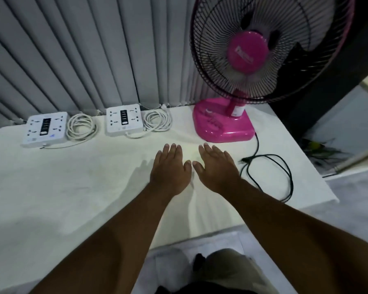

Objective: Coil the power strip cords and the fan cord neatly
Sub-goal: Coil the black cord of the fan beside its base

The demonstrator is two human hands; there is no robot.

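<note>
White cloth covers the table (pixel 51 198), with grey blinds (pixel 72 49) behind. Both hands lie flat, fingers spread, holding nothing: left hand (pixel 170 168) and right hand (pixel 216 168) side by side. Two strips (pixel 45 129) (pixel 124 120), each with a white coil (pixel 81 127) (pixel 157 120) beside it, sit beyond and left of the left hand; these look done. Just right of the right hand the black fan cord (pixel 270 172) sprawls in one loose loop, its long axis running toward the person, plug (pixel 245 159) pointing at the right hand. Likely next: take the plug and wind even loops back toward the pink fan (pixel 223 124).

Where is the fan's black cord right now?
The black cord lies in a loose loop on the table's right side, in front of the pink fan, beside the right hand.
</note>
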